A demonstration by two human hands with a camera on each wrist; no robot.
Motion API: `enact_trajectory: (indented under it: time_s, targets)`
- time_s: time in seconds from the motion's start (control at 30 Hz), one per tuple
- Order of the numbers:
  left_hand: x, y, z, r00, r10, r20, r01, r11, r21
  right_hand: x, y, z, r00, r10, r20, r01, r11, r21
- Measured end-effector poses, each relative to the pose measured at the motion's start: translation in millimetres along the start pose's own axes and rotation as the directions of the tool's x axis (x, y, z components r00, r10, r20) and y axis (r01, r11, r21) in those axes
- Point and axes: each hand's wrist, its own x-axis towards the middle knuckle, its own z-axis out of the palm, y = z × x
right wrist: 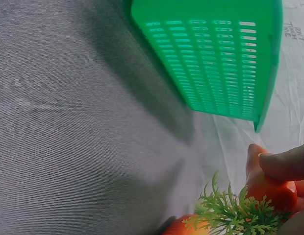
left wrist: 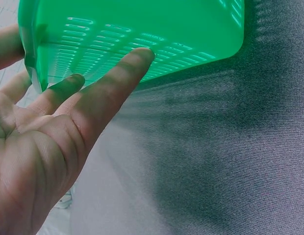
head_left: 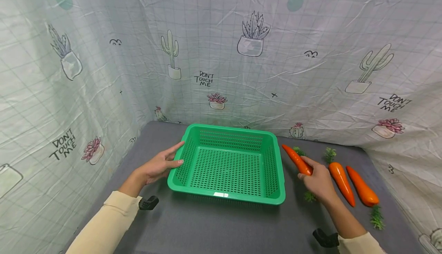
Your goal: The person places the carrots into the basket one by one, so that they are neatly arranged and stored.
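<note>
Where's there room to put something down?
The grey table is bare in front of the green basket, between the cream sleeves. A smaller patch lies beyond the left hand. The basket's floor is bare too. It's crowded right of the basket, where the right hand holds a carrot beside other carrots.

Bright, even light fills the head view, leaving white glare on the green basket (head_left: pixel 241 197) and a shine on the carrots (head_left: pixel 342 183). Soft shadows darken the grey worktop (head_left: pixel 214 229); in the right wrist view, the backdrop sheet (right wrist: pixel 229 144) looks pale and blurred.
</note>
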Motion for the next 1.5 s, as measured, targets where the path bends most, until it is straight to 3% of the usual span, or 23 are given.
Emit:
enact_trajectory:
  time_s: [1.5]
  targets:
    - [0.3,0.0,1.1,1.0,-0.007,-0.016,0.007,1.0,0.005,10.8,-26.6,-18.9,0.991,-0.124,0.046,0.124,0.992,0.006]
